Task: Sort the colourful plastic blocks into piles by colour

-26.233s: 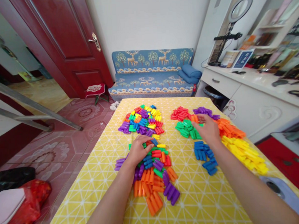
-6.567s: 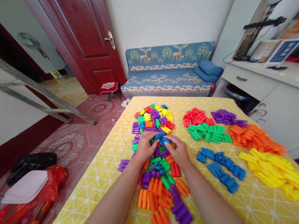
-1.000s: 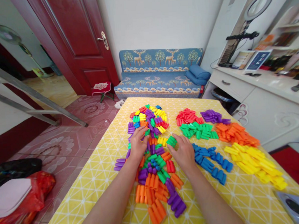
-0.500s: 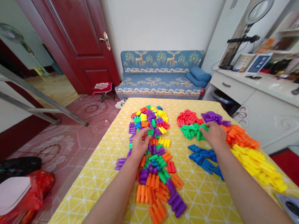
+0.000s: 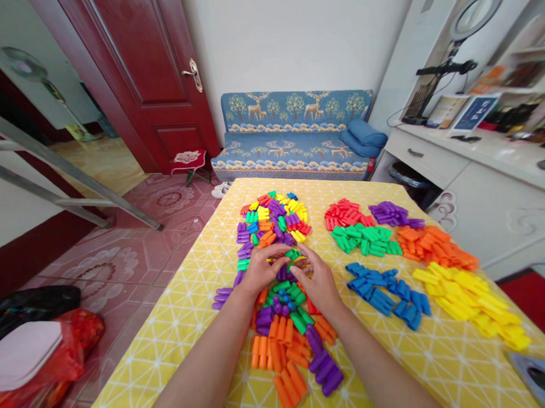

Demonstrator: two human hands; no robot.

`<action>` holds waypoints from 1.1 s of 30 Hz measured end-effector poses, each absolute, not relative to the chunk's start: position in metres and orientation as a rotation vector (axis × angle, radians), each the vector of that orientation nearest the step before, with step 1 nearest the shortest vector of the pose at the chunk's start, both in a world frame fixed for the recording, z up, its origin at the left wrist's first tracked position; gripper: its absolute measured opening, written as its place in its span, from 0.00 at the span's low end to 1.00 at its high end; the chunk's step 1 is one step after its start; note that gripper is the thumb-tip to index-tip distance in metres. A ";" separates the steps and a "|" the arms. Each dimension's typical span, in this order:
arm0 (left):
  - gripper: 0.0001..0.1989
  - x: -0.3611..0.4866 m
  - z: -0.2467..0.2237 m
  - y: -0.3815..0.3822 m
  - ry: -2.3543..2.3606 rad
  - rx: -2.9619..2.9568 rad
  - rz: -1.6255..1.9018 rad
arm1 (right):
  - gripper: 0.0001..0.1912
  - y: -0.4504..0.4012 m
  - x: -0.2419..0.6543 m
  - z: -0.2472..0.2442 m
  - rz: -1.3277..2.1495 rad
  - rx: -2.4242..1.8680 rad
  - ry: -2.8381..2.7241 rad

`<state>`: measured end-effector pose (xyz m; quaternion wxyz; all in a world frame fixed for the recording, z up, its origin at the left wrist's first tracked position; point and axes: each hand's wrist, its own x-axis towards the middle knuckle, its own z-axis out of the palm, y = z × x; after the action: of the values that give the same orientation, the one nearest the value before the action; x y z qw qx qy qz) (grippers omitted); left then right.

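Observation:
Over the mixed pile of plastic building blocks (image 5: 277, 219), my left hand (image 5: 262, 270) and my right hand (image 5: 320, 284) meet with fingertips almost touching. A small green block (image 5: 293, 254) shows between them, its tubes side by side. The thumb and fingers of both hands curve around this piece. How firmly each one grips is partly hidden. Purple, orange and green blocks lie under and around my hands. Closer to me are joined orange blocks (image 5: 289, 386) and a purple row (image 5: 327, 371).
Sorted blocks lie on the right: red (image 5: 343, 213), green (image 5: 366, 240), purple (image 5: 394, 213), orange (image 5: 439, 247), blue (image 5: 380, 289) and yellow (image 5: 474, 303). A yellow patterned cloth (image 5: 183, 336) covers the table. A grey-blue object (image 5: 542, 378) sits at the near right edge.
My right hand has come left from the sorted green pile to the mixed pile. My left hand has shifted slightly right and nearer, so both now meet around a green block.

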<state>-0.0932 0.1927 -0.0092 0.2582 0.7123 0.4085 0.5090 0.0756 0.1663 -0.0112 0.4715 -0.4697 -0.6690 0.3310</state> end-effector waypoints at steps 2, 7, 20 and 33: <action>0.08 -0.094 -0.008 0.192 1.085 1.991 1.328 | 0.28 0.164 0.072 -0.013 0.834 -1.150 -1.604; 0.07 -0.095 -0.007 0.192 1.059 2.093 1.286 | 0.17 0.162 0.076 -0.013 0.719 -1.196 -1.580; 0.06 -0.095 -0.002 0.192 1.166 2.232 1.178 | 0.17 0.190 0.119 -0.021 0.341 -1.450 -1.671; 0.06 -0.094 0.002 0.190 1.171 2.211 1.206 | 0.21 0.187 0.109 -0.025 0.426 -1.353 -1.761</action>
<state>-0.0939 0.1901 0.0016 0.1811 0.7829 0.4147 0.4270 0.1091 0.1868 -0.0246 0.4262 -0.5413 -0.7045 0.1704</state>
